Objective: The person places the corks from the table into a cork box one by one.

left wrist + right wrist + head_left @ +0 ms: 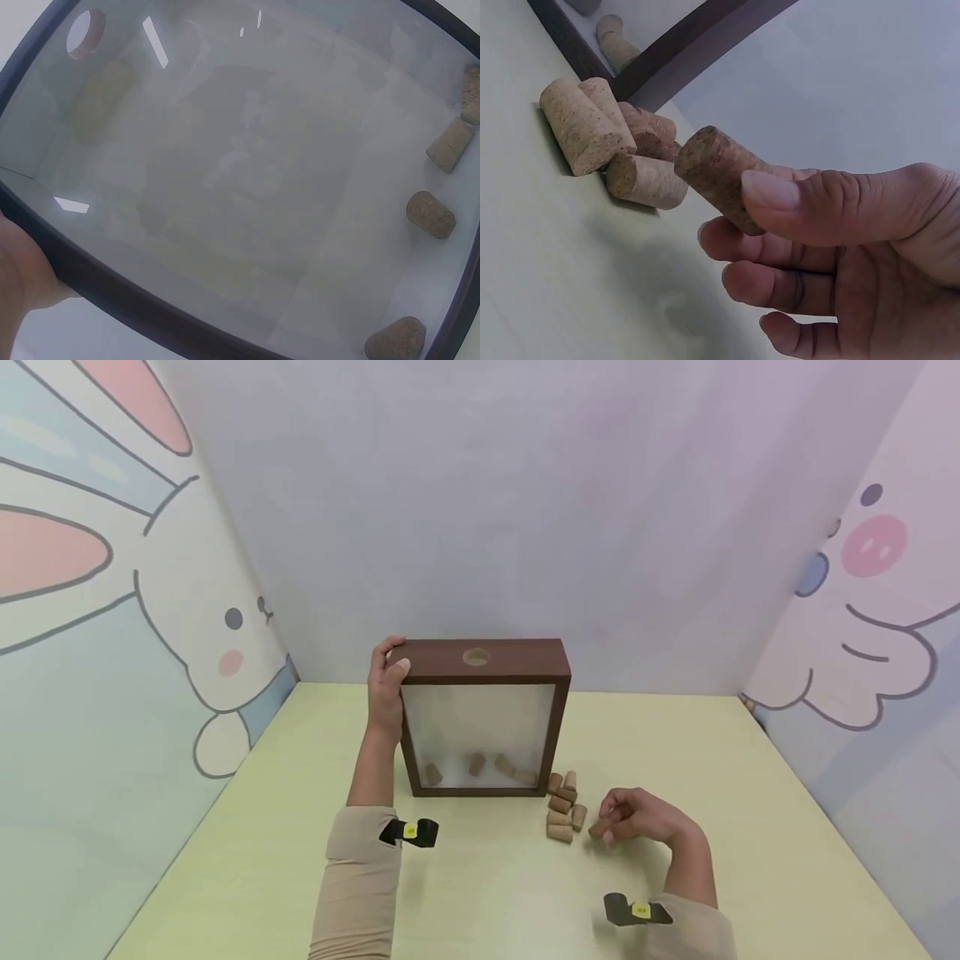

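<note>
A dark wooden box frame (480,675) with a clear front stands upright on the table, a round hole (477,657) in its top. Several corks (430,215) lie inside along its bottom. My left hand (386,689) grips the box's upper left corner, thumb on the front edge and fingers over the top. Between thumb and fingers, my right hand (637,818) pinches a cork (718,176), held above the table to the right of the box. Beside the box's lower right corner lies a loose pile of corks (559,805), just left of that hand.
The pale yellow-green table (480,877) meets a plain back wall (480,527). Side walls carry cartoon figures, a rabbit (195,610) at left and a pink-cheeked animal (862,635) at right. Black camera straps (408,832) sit on both sleeves.
</note>
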Action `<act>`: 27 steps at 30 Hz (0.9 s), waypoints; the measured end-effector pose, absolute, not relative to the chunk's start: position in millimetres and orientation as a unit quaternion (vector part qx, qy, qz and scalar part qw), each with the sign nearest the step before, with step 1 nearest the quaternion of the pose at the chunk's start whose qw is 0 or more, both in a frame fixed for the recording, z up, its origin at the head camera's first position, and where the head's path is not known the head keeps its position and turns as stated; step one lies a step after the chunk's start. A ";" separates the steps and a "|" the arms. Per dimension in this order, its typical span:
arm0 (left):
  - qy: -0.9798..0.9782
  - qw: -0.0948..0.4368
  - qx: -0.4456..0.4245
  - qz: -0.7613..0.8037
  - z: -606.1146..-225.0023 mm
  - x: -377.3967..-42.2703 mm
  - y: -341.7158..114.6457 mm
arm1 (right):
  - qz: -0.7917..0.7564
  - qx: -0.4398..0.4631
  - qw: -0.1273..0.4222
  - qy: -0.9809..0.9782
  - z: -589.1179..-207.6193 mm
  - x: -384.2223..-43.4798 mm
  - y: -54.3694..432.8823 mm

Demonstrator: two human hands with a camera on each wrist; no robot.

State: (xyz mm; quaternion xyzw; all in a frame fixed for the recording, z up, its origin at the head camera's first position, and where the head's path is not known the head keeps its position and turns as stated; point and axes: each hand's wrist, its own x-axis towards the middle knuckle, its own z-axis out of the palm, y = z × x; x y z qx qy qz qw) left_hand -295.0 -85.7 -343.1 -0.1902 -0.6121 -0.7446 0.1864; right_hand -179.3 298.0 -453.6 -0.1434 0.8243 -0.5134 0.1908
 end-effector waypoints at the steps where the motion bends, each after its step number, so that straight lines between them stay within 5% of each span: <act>1: -0.611 0.186 -0.192 -0.745 -343.4 -294.9 -85.4 | -0.513 -0.144 0.187 0.825 -450.6 -180.1 298.8; 10: -0.614 0.184 -0.191 -0.744 -346.0 -293.3 -85.1 | -0.549 -0.165 0.146 0.806 -423.8 -182.5 304.8; 20: -0.619 0.187 -0.194 -0.738 -345.8 -294.1 -85.7 | -0.592 -0.188 0.026 0.784 -394.3 -187.6 289.9; 27: -0.618 0.189 -0.195 -0.738 -345.0 -295.7 -86.3 | -0.576 -0.218 0.017 0.787 -370.6 -192.3 275.8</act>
